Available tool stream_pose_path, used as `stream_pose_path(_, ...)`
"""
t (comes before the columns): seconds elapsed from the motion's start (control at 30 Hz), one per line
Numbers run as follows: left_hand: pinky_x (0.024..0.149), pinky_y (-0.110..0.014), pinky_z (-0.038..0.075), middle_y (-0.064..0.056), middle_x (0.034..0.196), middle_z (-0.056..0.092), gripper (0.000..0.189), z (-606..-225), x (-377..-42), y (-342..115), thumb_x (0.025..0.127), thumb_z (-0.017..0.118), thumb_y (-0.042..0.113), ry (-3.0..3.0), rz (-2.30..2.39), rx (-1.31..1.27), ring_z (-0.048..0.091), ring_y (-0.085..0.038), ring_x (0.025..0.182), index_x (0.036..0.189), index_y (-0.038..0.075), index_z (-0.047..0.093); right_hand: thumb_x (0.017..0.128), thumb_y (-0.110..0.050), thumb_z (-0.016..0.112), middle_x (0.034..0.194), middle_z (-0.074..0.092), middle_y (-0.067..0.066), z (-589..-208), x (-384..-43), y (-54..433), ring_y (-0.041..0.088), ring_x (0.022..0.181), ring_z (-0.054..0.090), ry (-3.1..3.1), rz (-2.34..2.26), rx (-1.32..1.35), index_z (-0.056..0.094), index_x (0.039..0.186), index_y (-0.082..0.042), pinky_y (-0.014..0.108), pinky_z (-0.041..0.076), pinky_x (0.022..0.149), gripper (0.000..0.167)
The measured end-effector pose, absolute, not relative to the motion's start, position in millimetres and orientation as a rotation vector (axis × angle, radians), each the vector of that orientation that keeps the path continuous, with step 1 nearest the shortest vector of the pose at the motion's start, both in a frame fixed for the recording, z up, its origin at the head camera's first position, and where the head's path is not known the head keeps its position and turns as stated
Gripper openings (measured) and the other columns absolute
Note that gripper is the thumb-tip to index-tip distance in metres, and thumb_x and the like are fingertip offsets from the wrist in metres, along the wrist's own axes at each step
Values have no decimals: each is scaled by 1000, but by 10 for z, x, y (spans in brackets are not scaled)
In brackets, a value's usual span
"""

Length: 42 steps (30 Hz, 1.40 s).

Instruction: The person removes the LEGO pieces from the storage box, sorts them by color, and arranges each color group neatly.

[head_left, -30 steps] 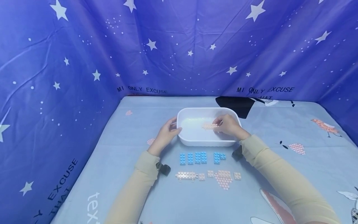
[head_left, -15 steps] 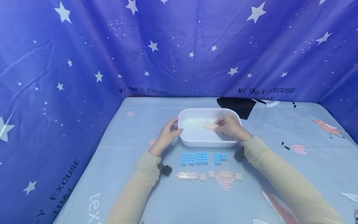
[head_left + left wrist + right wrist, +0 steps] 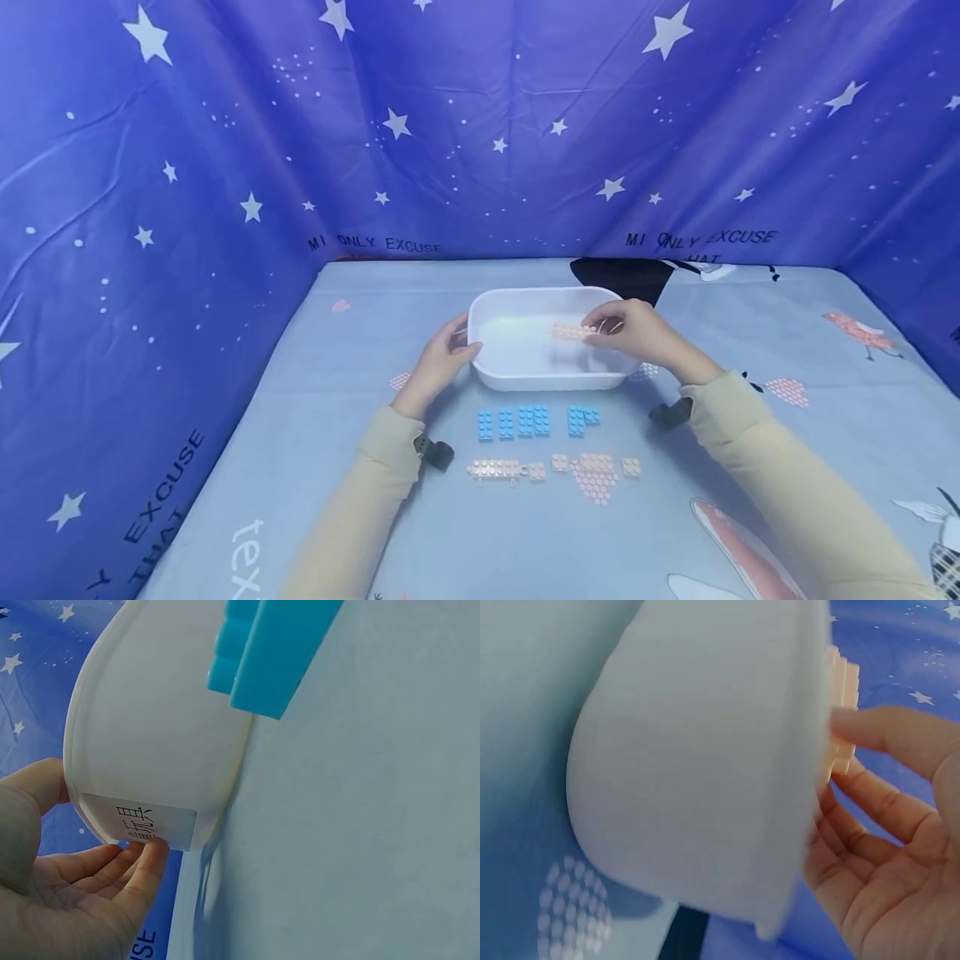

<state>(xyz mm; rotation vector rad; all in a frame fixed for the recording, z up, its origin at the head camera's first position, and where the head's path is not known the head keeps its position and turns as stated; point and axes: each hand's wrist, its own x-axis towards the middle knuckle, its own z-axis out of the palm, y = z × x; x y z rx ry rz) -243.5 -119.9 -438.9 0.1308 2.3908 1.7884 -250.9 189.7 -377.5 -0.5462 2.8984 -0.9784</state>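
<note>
A white plastic bin stands on the bed-like patterned cloth. My left hand grips its left end, thumb at the rim and fingers against the outer wall, near a paper label in the left wrist view. Over the bin's right half, my right hand pinches a peach building-block piece by its right end. The piece has rows of studs. From the right wrist camera, the bin wall hides part of this peach piece, with the thumb on one side and fingers behind.
In front of the bin lie several blue bricks in a row. Nearer, a second row holds pale pink bricks and a long pale piece. A blue starry curtain hangs behind and at the sides.
My right hand has risen and shifted right with the peach piece, its wrist now further out over the bin's right rim. The left hand keeps its hold on the bin.
</note>
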Motion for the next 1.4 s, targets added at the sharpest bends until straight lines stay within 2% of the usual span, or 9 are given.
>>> stream_pose_path(0.17,107,-46,46,-13,151,41,64,-4393,-2430,-1208,93,63,22,2409,1768,128,49,-33,132,150,16,35,81,-8,77,91,70,8,-3666,-2278,2010,12,81,60,2882,-1044,-638,72,99,-3,29,58,76,20)
stream_pose_path(0.3,109,-46,44,-12,151,42,63,-4393,-2430,-1208,93,63,24,2413,1761,125,48,-32,133,150,17,36,81,-6,76,92,70,7,-3636,-2064,2141,5,81,59,2885,-1109,-682,72,99,-4,22,57,75,18)
stream_pose_path(0.57,110,-47,42,-12,152,40,63,-4391,-2430,-1170,94,62,25,2406,1748,150,45,-32,135,150,16,34,76,6,74,90,69,3,-3725,-1621,2485,-1,79,60,2915,-1158,-832,72,94,-5,16,56,70,21)
stream_pose_path(0.7,109,-46,44,-13,151,41,62,-4386,-2436,-1168,94,62,23,2415,1749,146,45,-33,135,150,15,35,76,3,77,91,68,-2,-3811,-1454,2638,-3,79,60,2912,-1137,-823,72,95,-9,14,55,70,23)
stream_pose_path(1.03,109,-48,43,-12,152,40,63,-4421,-2456,-1205,94,61,25,2434,1722,125,43,-32,137,150,16,34,74,0,80,91,70,-2,-4085,-1227,2838,-1,78,61,2897,-1166,-703,73,94,-9,16,55,67,24)
stream_pose_path(1.4,110,-46,43,-11,153,39,63,-4427,-2443,-1201,95,61,25,2412,1753,156,43,-32,137,150,14,34,75,-7,80,83,66,-10,-4203,-1068,2863,-1,73,57,2881,-1075,-610,72,94,-14,20,52,63,21)
